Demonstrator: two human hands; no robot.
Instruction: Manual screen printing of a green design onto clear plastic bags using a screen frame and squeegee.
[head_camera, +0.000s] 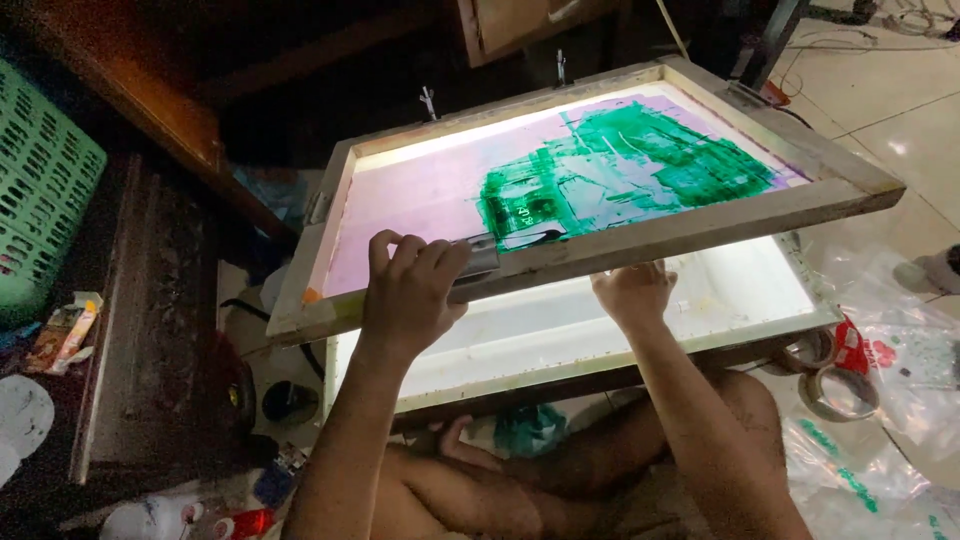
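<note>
I read the step in hand as lifting the wooden screen-printing frame (600, 250) off the lit light table (560, 330) below it. The frame is tilted, its near rail raised and its far rail low at 12 o'clock, where two metal clamps (430, 102) stand. The mesh shows purple, with a smear of green ink (620, 165) toward 1 o'clock.

Left hand (410, 290): curled over the near rail at 9 o'clock of centre, fingers wrapped on top, pinching the rail together with the metal end of a squeegee (500, 245) that lies along the rail inside the frame.

Right hand (632, 290): under the raised rail at 5 o'clock of the ink patch, fingers bent, at or on the glowing surface. I cannot tell whether it grips anything or only presses flat.

Judgement on the next move: whatever lies on the light table needs a steady frame, so the left grip must not slip while the right hand works beneath.

Hard to make out: the sheet under the right hand is washed out by glare. The squeegee blade is mostly hidden. A green basket (40, 200) at 9 o'clock and tape rolls (840, 385) at 4 o'clock are partly cut off or dim. The floor is dark clutter.
</note>
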